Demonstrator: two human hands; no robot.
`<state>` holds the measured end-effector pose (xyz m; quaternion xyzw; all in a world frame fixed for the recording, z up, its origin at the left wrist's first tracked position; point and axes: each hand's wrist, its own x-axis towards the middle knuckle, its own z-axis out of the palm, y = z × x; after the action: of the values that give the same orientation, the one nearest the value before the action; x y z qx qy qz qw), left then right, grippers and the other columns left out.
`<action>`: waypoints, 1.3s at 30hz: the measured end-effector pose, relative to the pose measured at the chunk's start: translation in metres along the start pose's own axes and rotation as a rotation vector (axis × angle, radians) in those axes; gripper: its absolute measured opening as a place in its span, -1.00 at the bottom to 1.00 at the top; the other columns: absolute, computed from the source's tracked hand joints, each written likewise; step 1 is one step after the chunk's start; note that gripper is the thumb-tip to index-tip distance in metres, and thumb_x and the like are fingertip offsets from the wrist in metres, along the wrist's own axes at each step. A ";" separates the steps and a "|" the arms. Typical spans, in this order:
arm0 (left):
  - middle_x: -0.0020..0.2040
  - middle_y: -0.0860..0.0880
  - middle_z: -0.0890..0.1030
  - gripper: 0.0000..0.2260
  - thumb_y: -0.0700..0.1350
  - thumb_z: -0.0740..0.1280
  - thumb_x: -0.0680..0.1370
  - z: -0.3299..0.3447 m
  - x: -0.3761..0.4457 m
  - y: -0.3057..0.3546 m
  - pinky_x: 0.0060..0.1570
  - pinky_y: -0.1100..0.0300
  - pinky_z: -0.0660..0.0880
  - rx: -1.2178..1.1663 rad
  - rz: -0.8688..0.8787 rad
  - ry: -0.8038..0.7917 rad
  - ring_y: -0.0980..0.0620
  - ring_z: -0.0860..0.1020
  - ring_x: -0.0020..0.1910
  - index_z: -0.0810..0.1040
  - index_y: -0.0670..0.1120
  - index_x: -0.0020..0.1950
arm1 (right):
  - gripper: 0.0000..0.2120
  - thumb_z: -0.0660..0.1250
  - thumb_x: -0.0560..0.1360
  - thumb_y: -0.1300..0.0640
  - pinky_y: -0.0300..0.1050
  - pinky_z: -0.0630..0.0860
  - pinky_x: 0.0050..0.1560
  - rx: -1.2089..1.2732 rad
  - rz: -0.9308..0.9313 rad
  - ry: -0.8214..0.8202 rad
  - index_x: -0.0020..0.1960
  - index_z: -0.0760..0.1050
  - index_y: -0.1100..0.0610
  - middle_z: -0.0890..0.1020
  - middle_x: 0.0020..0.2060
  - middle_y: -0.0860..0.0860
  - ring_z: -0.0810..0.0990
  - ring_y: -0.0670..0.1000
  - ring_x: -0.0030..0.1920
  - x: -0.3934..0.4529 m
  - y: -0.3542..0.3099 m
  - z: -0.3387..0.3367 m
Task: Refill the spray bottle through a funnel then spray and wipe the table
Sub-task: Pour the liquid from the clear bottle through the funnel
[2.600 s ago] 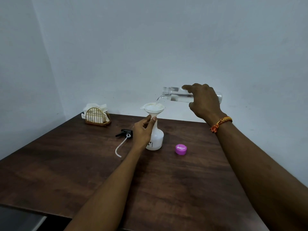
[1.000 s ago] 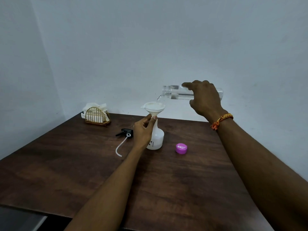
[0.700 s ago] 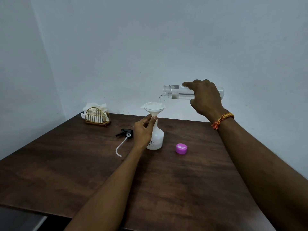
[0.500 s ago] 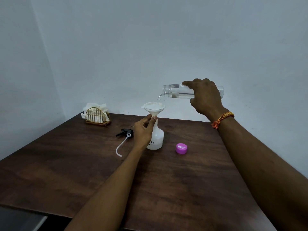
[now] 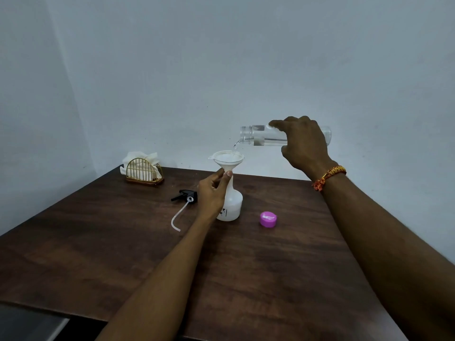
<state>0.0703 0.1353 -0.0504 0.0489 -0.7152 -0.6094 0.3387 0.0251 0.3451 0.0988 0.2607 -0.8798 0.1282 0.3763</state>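
Dark table [image 5: 246, 279]: R hand [image 5: 304, 143] tips clear bottle [image 5: 256, 135] over funnel [image 5: 226, 159].

Illegible dark marks on the spray bottle [image 5: 231, 205]; no readable text.

White funnel [image 5: 227, 159] and spray bottle [image 5: 231, 205], pink cap [image 5: 268, 219], dark brown table [image 5: 246, 267].

On the table [image 5: 246, 279] we find the spray bottle [image 5: 231, 205] at centre, the funnel [image 5: 227, 159] in its neck. Left of it we list the spray head [image 5: 184, 196]; right, the cap [image 5: 268, 219]; far left at the back, the napkin holder [image 5: 144, 169]. Above right of the funnel, the water bottle [image 5: 261, 135] lies sideways.
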 end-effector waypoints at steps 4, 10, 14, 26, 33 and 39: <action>-0.05 0.36 0.59 -0.71 -0.06 0.43 0.65 0.000 0.002 -0.003 -0.13 0.56 0.47 -0.004 0.006 -0.008 0.57 0.57 -0.12 0.68 -0.21 0.29 | -0.34 0.41 0.46 0.43 0.15 0.48 0.29 0.000 0.001 0.003 0.49 0.56 0.00 0.71 0.21 0.07 0.58 0.25 0.18 -0.001 -0.002 0.001; 0.14 0.21 0.64 -0.65 0.01 0.44 0.64 -0.001 0.002 -0.004 -0.06 0.52 0.48 0.005 0.012 -0.003 0.58 0.55 -0.07 0.66 -0.17 0.34 | -0.33 0.39 0.45 0.43 0.15 0.47 0.27 -0.002 -0.006 0.008 0.48 0.56 -0.01 0.71 0.20 0.07 0.58 0.26 0.16 0.000 -0.002 0.003; 0.35 0.00 0.64 -0.60 0.04 0.44 0.63 -0.002 0.003 -0.004 -0.04 0.58 0.46 0.007 0.017 -0.005 0.60 0.53 -0.03 0.63 -0.16 0.38 | -0.35 0.41 0.46 0.42 0.16 0.46 0.30 -0.008 -0.012 0.009 0.48 0.56 -0.01 0.71 0.21 0.07 0.58 0.25 0.17 -0.001 -0.002 0.003; 0.27 0.10 0.63 -0.57 0.03 0.44 0.64 -0.003 0.000 -0.001 0.02 0.52 0.47 0.023 0.001 0.009 0.57 0.55 -0.02 0.59 -0.17 0.43 | -0.35 0.43 0.46 0.42 0.17 0.45 0.30 -0.008 -0.018 0.005 0.48 0.56 0.00 0.71 0.21 0.08 0.57 0.26 0.17 -0.002 0.000 0.004; 0.19 0.14 0.66 -0.59 0.03 0.43 0.64 -0.003 -0.002 0.000 0.02 0.46 0.49 0.037 -0.011 0.004 0.54 0.57 -0.01 0.60 -0.15 0.42 | -0.39 0.45 0.46 0.39 0.17 0.46 0.26 -0.023 -0.037 0.012 0.46 0.58 0.01 0.72 0.18 0.10 0.58 0.26 0.13 -0.002 0.000 0.005; 0.37 -0.02 0.65 -0.51 0.09 0.47 0.60 -0.004 -0.003 -0.001 0.31 0.19 0.53 0.038 -0.026 0.012 0.18 0.58 0.31 0.59 -0.15 0.44 | -0.38 0.42 0.44 0.41 0.15 0.45 0.22 -0.015 -0.043 0.010 0.44 0.59 0.01 0.72 0.13 0.09 0.58 0.26 0.10 -0.002 -0.001 0.010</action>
<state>0.0740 0.1331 -0.0525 0.0682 -0.7241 -0.5995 0.3340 0.0211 0.3407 0.0908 0.2762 -0.8730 0.1149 0.3853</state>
